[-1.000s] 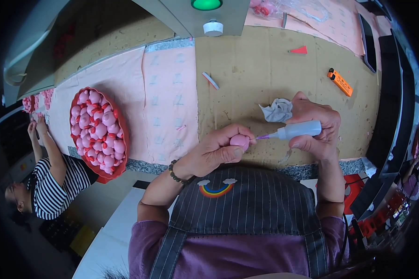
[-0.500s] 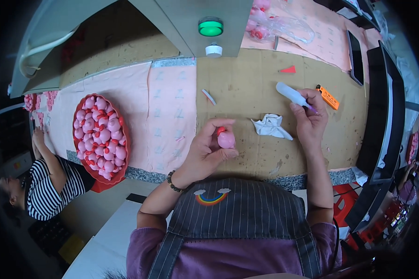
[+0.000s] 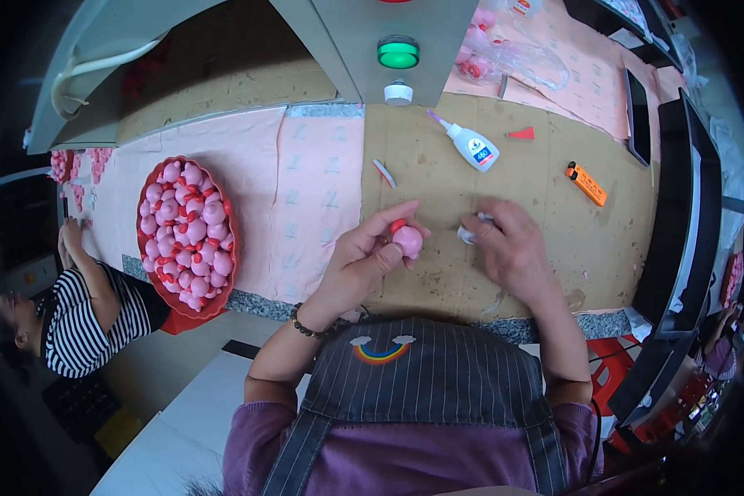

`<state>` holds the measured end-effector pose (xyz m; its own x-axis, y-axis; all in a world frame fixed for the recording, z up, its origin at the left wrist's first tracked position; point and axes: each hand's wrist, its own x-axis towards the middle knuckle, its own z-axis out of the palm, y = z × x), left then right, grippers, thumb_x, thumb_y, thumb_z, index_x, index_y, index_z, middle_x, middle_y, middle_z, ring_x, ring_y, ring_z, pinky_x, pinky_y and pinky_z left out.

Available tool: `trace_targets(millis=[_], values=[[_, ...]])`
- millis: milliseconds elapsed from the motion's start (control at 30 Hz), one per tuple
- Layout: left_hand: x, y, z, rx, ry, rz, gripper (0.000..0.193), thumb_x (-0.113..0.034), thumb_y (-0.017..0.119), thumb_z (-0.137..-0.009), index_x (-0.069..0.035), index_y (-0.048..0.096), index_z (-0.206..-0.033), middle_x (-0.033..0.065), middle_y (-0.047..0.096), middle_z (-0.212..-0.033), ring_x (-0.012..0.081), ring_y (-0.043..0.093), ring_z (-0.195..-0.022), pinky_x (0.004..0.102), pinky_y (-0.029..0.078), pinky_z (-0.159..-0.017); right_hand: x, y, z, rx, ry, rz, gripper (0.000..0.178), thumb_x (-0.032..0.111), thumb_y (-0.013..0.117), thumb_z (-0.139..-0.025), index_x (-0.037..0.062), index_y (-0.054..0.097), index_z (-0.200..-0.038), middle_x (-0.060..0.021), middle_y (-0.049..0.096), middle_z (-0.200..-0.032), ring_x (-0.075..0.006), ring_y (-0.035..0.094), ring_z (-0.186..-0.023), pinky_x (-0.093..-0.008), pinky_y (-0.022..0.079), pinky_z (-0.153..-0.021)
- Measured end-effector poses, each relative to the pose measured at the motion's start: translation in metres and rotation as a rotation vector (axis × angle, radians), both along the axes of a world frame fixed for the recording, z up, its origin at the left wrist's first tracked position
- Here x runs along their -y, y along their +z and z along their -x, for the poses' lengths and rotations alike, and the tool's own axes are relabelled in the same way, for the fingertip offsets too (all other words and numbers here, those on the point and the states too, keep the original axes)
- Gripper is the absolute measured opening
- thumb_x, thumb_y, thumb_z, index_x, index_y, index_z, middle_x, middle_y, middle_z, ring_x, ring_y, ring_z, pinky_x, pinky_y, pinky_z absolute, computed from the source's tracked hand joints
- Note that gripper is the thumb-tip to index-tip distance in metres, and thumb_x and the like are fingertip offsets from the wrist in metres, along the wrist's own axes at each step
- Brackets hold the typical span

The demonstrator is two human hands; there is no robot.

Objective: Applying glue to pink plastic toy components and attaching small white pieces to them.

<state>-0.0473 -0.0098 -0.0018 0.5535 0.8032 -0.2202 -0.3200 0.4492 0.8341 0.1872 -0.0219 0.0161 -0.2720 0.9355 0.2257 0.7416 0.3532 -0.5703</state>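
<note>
Between the thumb and fingers of my left hand (image 3: 360,264) is a small round pink figure (image 3: 407,241) with a red part on its upper side. To its right, my right hand (image 3: 517,252) is closed on a crumpled white cloth (image 3: 466,235), most of it covered by the fingers. A white squeeze bottle (image 3: 476,150) with a purple nozzle lies on the cardboard (image 3: 422,153) beyond my hands. A small red triangular piece (image 3: 521,132) and an orange box-like object (image 3: 587,183) lie farther right.
A scalloped red tray (image 3: 235,248) heaped with pink-and-red figures stands at left. The machine housing (image 3: 339,41) with a green light rises at the back. Black trays (image 3: 678,207) line the right side. At far left another person's hand (image 3: 73,238) rests by the table.
The squeeze bottle has left my right hand and lies on the cardboard. My right hand has moved left and taken up the white cloth. My left hand still holds the pink figure.
</note>
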Motion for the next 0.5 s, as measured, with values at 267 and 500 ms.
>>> trace_targets(millis=[267,500], values=[[-0.002,-0.002,-0.012,0.354,-0.026,0.396,0.036,-0.007,0.057,-0.088,0.0,0.048,-0.122,0.0095,0.06,-0.104,0.0111,0.058,-0.079,0.0238,0.048,-0.067,-0.001,0.013,0.044,-0.831,0.053,0.035,0.017,-0.003,0.069,-0.071,-0.0019,0.064,-0.088,-0.0125,0.054,-0.089,-0.0169,0.057,-0.076,-0.0249,0.046,-0.063],[0.008,-0.017,-0.025,0.12,-0.085,0.207,0.034,-0.011,0.07,-0.077,0.001,0.057,-0.106,0.007,0.065,-0.088,0.0106,0.061,-0.075,0.0223,0.048,-0.066,-0.009,-0.011,0.047,-0.811,-0.18,0.193,0.007,-0.001,0.067,-0.072,-0.0026,0.065,-0.078,-0.0074,0.054,-0.084,-0.0108,0.052,-0.069,-0.021,0.04,-0.057]])
